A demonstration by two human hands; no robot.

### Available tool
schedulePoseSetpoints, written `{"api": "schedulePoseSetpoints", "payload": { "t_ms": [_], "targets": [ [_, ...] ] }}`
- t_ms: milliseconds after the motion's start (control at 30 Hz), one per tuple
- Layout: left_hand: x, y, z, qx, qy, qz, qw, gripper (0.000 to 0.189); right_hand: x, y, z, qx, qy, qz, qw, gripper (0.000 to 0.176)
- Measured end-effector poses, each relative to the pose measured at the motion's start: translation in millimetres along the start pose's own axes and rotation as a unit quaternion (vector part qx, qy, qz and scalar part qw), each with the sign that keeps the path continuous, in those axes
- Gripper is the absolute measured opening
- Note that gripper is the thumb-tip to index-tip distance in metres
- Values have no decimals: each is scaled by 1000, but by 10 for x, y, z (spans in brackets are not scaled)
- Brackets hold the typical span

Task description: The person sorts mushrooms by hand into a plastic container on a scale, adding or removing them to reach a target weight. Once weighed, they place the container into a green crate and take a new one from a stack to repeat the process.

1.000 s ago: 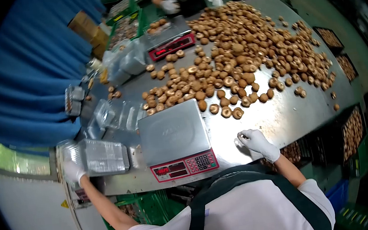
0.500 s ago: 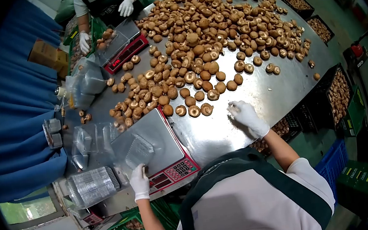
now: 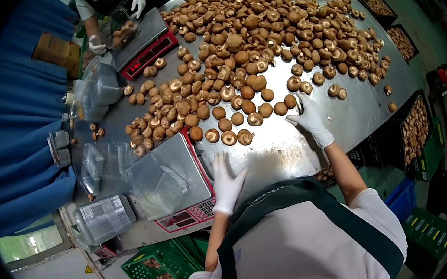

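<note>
My left hand (image 3: 228,183), in a white glove, is open with fingers apart beside the right edge of a red digital scale (image 3: 201,212). On the scale's plate lies a clear plastic tray (image 3: 166,189). My right hand (image 3: 310,119), also gloved, reaches with spread fingers to the near edge of the mushrooms and holds nothing that I can see. Brown shiitake mushrooms (image 3: 235,43) form a large pile on the metal table (image 3: 280,158). Several loose ones, such as a stem-up mushroom (image 3: 244,136), lie between my two hands.
A co-worker's gloved hands (image 3: 139,3) are by a second scale (image 3: 152,54), with a tray of mushrooms (image 3: 124,34). Stacked clear trays (image 3: 105,218) stand at the left. Crates of mushrooms (image 3: 415,125) line the right side; a green crate (image 3: 159,277) is below the table.
My left hand has left the scale's front left side and moved right, onto the table. My right hand has moved forward to the mushrooms. The co-worker now has a filled tray by their scale.
</note>
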State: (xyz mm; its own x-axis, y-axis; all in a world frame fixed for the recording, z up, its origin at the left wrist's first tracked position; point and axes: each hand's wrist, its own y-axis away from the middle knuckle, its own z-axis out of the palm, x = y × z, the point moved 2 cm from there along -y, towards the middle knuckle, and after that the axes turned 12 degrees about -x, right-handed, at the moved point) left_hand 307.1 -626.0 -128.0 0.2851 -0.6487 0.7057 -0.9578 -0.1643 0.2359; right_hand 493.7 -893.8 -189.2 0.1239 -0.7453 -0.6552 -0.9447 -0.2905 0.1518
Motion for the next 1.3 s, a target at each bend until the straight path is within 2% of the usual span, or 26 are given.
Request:
{"api": "schedulePoseSetpoints", "payload": {
  "t_ms": [33,67,133,233,300,433,500,567,600,633,700,733,833,867,900,967,1033,1100,1133,1167,1267,1300],
  "targets": [
    [8,-181,128,19,-89,4,996,94,-68,-54,25,-15,18,-14,1000,91],
    [61,-348,194,21,-91,0,996,94,-65,-131,98,-53,8,-18,998,96],
    [106,-658,276,-30,-107,-97,989,111,-223,-221,163,-53,32,-46,997,97],
    [105,-984,312,-46,-185,-83,978,119,-312,-466,306,-50,24,-102,993,103],
    [92,-1169,313,-32,-158,-69,985,119,-382,-643,328,-62,3,-158,985,109],
    [164,-1314,257,-59,-150,-70,984,118,-390,-1024,300,-114,-23,-207,971,112],
    [137,-1309,274,-73,-151,-83,982,117,-462,-1123,273,-128,-45,-220,966,110],
    [59,-1293,348,-41,-137,2,990,111,-531,-1164,278,-154,-36,-208,965,103],
    [57,-1273,423,-23,-137,26,990,104,-516,-1159,305,-136,-41,-225,964,91],
    [31,-1233,513,-44,-152,5,987,99,-490,-1118,305,-137,-42,-225,964,91],
    [177,-1079,636,-40,-158,-5,987,97,-457,-949,282,-203,-64,-218,953,79],
    [136,-1015,754,-20,-132,2,991,98,-419,-853,286,-187,-92,-256,944,72],
    [150,-800,955,-3,-109,13,994,107,-397,-453,329,-174,-119,-201,957,64],
    [208,-721,951,-13,-89,13,996,107,-381,-330,369,-117,-123,-200,965,61],
    [199,-701,966,-15,-87,12,996,107,-352,-219,388,-109,-160,-152,969,59],
    [198,-653,978,-8,-51,28,998,108,-311,-70,483,-54,-224,-117,966,55],
    [216,-640,988,11,-24,26,999,103,-297,45,499,-57,-259,-87,960,54],
    [171,-652,982,-19,1,35,999,94,-271,147,491,-60,-294,-56,952,53],
    [148,-648,964,-22,3,47,999,78,-252,189,500,-65,-311,-43,947,53],
    [124,-643,951,-25,3,47,999,78,-232,231,511,-70,-329,-30,941,53],
    [66,-557,901,-6,19,24,1000,63,-153,373,506,-30,-280,-70,957,54],
    [31,-506,896,-8,21,24,999,63,-81,388,516,-30,-278,-68,958,54]
  ]
}}
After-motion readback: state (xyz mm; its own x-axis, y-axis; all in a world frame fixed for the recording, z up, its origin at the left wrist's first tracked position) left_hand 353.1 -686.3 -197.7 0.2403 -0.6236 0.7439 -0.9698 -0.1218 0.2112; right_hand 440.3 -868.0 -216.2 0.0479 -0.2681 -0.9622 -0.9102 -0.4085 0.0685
